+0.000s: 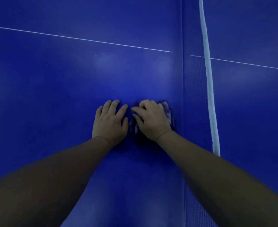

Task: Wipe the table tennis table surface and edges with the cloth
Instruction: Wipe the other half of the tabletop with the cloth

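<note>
— Both hands are down on the blue table tennis table. How does the left hand lie?

— Flat, palm down, fingers straight and slightly spread, pressing on the bare surface. It holds nothing.

— And just to its right?

— The right hand sits on top of the cloth, a dark crumpled piece with pale patches. Its fingers are bent over the cloth and press it against the table; the cloth shows at the fingertips, along the hand's right side and below the thumb.

— Do the two hands touch?

— Close together, nearly touching; whether they actually meet, I cannot tell.

— What lies beyond them?

— A thin white line runs across the table farther away, slanting down to the right. Right of the cloth comes a dark seam, then the net, seen from above as fine mesh, with its white top band running away from the person. More blue table lies past it.
</note>
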